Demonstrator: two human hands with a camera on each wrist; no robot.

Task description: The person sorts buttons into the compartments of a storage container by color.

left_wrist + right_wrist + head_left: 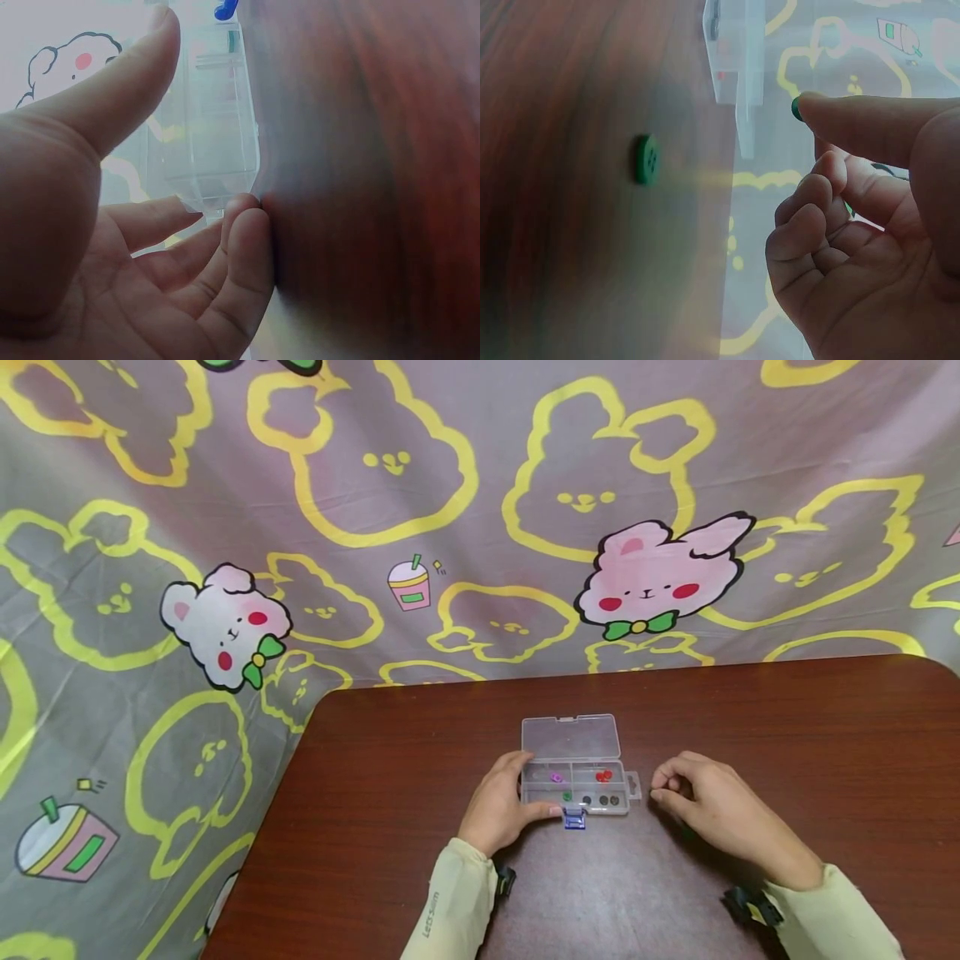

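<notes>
A clear plastic compartment box (537, 794) lies on the table with its lid (570, 741) raised at the back. Purple buttons (557, 778) and red buttons (604, 775) sit in its rear compartments. In front are a green button (567, 797) and several dark buttons (603, 800). My left hand (497, 806) holds the box by its left end, thumb along the front near the blue latch (574, 819). To the right of the box, my right hand (716, 806) pinches a green button (796, 109) between thumb and forefinger. Another green button (649, 160) shows on the table in the right wrist view.
The dark brown wooden table (390, 827) meets a patterned cloth (480, 510) along its back edge. A clear hanging tab (633, 785) sticks out from the box's right end. Black wrist straps (752, 906) show at both cuffs.
</notes>
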